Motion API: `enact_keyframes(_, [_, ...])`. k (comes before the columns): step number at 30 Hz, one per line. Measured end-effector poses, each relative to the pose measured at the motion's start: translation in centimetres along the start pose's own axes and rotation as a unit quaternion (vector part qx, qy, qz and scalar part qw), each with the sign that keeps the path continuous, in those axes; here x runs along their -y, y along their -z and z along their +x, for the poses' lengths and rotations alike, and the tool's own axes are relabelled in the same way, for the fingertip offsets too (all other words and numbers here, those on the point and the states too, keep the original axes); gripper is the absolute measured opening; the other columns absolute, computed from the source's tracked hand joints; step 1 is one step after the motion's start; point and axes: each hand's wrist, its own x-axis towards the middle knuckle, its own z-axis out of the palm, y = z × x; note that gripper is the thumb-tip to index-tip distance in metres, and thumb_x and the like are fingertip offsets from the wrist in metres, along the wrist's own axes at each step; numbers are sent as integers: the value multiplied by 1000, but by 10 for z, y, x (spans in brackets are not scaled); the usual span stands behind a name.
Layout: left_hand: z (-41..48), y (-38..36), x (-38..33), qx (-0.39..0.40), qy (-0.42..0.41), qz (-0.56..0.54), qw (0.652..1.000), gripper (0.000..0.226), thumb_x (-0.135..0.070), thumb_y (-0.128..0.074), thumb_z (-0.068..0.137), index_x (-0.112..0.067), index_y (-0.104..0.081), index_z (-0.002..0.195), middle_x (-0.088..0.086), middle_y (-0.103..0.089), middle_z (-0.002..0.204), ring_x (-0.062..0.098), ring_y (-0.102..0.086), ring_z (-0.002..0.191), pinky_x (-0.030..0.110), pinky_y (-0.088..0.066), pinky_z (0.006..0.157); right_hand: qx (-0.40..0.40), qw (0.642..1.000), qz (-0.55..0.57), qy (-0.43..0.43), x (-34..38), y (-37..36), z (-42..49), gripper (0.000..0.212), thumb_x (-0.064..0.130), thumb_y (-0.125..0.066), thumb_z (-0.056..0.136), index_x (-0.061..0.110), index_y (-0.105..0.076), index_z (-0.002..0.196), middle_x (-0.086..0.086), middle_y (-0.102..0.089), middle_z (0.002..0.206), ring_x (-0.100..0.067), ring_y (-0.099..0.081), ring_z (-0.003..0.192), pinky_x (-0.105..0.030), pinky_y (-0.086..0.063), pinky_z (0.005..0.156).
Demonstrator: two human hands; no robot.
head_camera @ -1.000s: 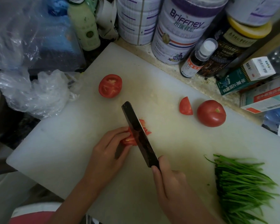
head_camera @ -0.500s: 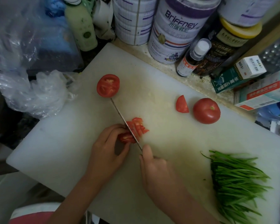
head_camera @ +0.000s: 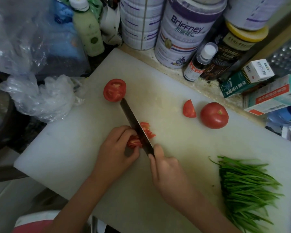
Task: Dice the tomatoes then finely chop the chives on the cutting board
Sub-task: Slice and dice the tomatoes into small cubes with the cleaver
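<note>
Tomato half [head_camera: 114, 90] placed far-left on cutting board [head_camera: 71, 157], sliced tomato [head_camera: 133, 142] located centrally under knife [head_camera: 132, 117], wedge [head_camera: 189, 109] set just left of whole tomato [head_camera: 214, 115], chives [head_camera: 245, 187] laid near-right, tins [head_camera: 183, 39] ranged behind board.

Left hand [head_camera: 115, 148] curled over a tomato piece [head_camera: 133, 142], fingertips holding it down on the white cutting board [head_camera: 71, 152]; right hand [head_camera: 166, 172] grips the knife [head_camera: 129, 113], handle hidden in the fist, blade running away from it between the held piece and the cut slices [head_camera: 148, 131] lying on the right-hand side. Just beyond the blade tip, a halved tomato [head_camera: 114, 89], cut face up. Past the right hand, a tomato wedge [head_camera: 189, 109] beside a whole tomato [head_camera: 214, 115]; chives [head_camera: 245, 184] bundled to its right; crumpled plastic bag [head_camera: 40, 98] off the board beyond the left hand.
</note>
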Motion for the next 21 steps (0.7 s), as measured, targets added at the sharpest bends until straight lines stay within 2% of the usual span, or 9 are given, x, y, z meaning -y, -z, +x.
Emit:
enact_keyframes(4, [2,3,2,20,-22,32,999,30,-28,-56,76,-11,-67,98,3,-62,106,17,-57,96,26,-51,78,31,999,29,-33,-9,3,-31,20,40,-23,99,25,-32,107,4,-46,63,-15,-42,51,-30,-35,51])
enact_keyframes(7, [7,5,1,42,-28,48,998,31,-29,-55,75,-13,-67,97,2,-61,102,19,-58,91,34,-55,66,45,996,41,-62,-9,8,-38,14,41,-25,99,29,-30,100,2,-45,62,-17,-43,52,-27,-35,50])
enact_keyframes(10, [10,6,0,52,-32,55,997,28,-29,-54,74,-13,-65,94,1,-60,99,21,-58,88,37,-54,61,15,998,42,-36,-5,8,-16,16,41,-25,99,26,-31,101,0,-48,63,-17,-46,51,-31,-30,47])
enact_keyframes(13, [10,5,0,56,-33,62,996,28,-29,-54,74,-13,-65,94,2,-60,99,21,-57,88,38,-54,60,-24,1000,13,4,-5,4,5,23,37,-28,100,20,-36,113,2,-45,61,-20,-40,49,-32,-29,51])
enact_keyframes(16, [8,5,0,54,-40,62,996,26,-27,-54,75,-12,-65,93,3,-59,98,19,-55,86,36,-54,59,6,999,44,-27,-7,10,-11,10,39,-27,100,29,-31,98,2,-48,64,-17,-45,52,-31,-33,49])
enact_keyframes(19, [8,6,1,49,-46,60,996,24,-26,-54,75,-13,-64,92,2,-58,99,18,-53,87,34,-53,59,55,992,71,-89,-6,19,-34,7,42,-24,99,35,-25,96,3,-48,69,-15,-52,65,-26,-42,62])
enact_keyframes(21, [8,5,2,47,-46,55,996,23,-26,-54,75,-13,-64,92,3,-58,99,19,-53,87,35,-53,60,64,991,77,-88,-6,20,-35,9,42,-24,98,35,-26,94,2,-49,69,-15,-52,67,-27,-42,64])
